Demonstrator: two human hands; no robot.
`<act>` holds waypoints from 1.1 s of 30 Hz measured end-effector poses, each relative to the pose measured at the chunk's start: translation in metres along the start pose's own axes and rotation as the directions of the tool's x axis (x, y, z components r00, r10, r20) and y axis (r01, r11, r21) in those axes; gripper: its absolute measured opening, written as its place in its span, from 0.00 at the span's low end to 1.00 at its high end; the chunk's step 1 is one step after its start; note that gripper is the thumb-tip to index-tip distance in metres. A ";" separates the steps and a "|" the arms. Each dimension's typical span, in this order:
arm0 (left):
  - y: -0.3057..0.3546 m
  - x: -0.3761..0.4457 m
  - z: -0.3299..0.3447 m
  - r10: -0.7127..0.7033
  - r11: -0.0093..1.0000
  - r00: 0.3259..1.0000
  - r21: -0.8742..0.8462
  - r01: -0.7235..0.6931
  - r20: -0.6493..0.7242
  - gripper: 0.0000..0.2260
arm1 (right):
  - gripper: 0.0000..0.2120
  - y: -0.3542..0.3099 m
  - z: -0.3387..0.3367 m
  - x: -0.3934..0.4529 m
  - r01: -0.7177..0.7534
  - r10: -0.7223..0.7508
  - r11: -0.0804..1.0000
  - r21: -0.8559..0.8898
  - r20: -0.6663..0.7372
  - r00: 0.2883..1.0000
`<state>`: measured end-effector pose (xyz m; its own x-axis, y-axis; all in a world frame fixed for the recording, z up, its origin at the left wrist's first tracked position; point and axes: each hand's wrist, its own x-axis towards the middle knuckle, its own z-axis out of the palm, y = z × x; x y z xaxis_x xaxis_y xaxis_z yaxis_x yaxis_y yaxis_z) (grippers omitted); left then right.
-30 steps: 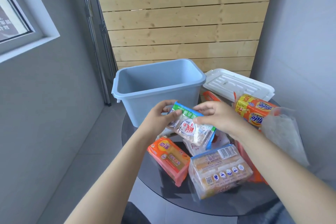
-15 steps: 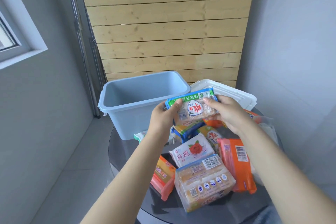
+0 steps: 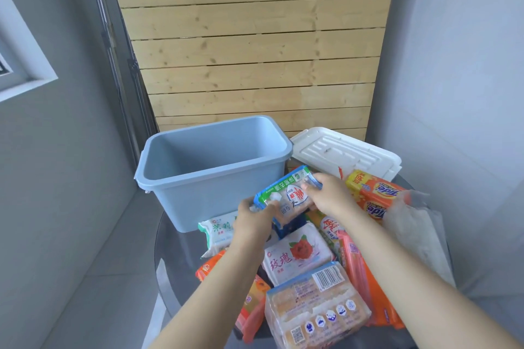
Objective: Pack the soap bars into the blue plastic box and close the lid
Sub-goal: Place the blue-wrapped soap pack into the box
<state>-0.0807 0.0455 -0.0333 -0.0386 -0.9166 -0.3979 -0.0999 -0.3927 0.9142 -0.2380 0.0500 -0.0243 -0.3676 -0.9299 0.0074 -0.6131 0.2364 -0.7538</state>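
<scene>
While both hands grip one soap pack (image 3: 286,198) with green and blue edging, it hangs tilted just in front of the near wall of the blue plastic box (image 3: 209,176), not yet inside. The left hand (image 3: 255,218) has its fingers curled round the pack's lower left end; the right hand (image 3: 329,195) pinches the upper right end, fingers on the wrapper. The box stands open on the far left part of a round dark glass table (image 3: 173,246), and no soap shows inside it. Its white lid (image 3: 346,153) lies just to the right of the box, at the far side of the table. Near the person lies a heap of wrapped soap bars: a white rose-printed pack (image 3: 297,255), a clear pack with a barcode (image 3: 317,303), a yellow Tide pack (image 3: 374,198) on the right, and a white and green pack (image 3: 218,232) touching the box's near wall. A crumpled clear bag (image 3: 416,224) sits at the right edge.
</scene>
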 end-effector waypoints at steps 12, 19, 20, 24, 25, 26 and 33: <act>0.012 0.008 0.003 -0.183 0.959 0.983 -0.218 0.181 0.011 0.16 | 0.16 0.007 0.015 -0.001 0.127 -0.122 0.908 -0.400 0.039 0.992; 0.016 -0.007 -0.006 -0.240 0.899 0.965 -0.352 0.262 0.104 0.09 | 0.13 0.005 0.016 0.004 0.107 -0.061 0.919 -0.379 0.132 0.989; 0.016 -0.010 -0.006 -0.257 0.907 0.961 -0.317 0.277 0.106 0.09 | 0.12 0.005 0.017 0.005 0.106 -0.055 0.920 -0.377 0.144 0.988; 0.016 -0.011 -0.005 -0.265 0.913 0.957 -0.287 0.289 0.120 0.06 | 0.05 -0.001 0.017 0.011 0.081 -0.015 0.927 -0.367 0.179 0.984; 0.016 -0.011 -0.004 -0.267 0.911 0.957 -0.294 0.290 0.116 0.06 | 0.05 -0.002 0.018 0.013 0.071 -0.004 0.932 -0.357 0.185 0.983; 0.015 -0.010 -0.003 -0.261 0.911 0.959 -0.302 0.282 0.107 0.05 | 0.05 -0.003 0.018 0.014 0.059 0.006 0.939 -0.340 0.186 0.983; 0.011 -0.008 -0.009 -0.169 0.948 0.983 -0.261 0.183 0.076 0.06 | 0.11 -0.007 0.010 0.012 0.037 -0.028 0.992 -0.120 0.077 0.997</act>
<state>-0.0727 0.0482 -0.0192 -0.0967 -0.8286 -0.5513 0.1576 -0.5597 0.8136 -0.2304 0.0343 -0.0255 -0.2952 -0.9552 -0.0225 -0.7057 0.2338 -0.6688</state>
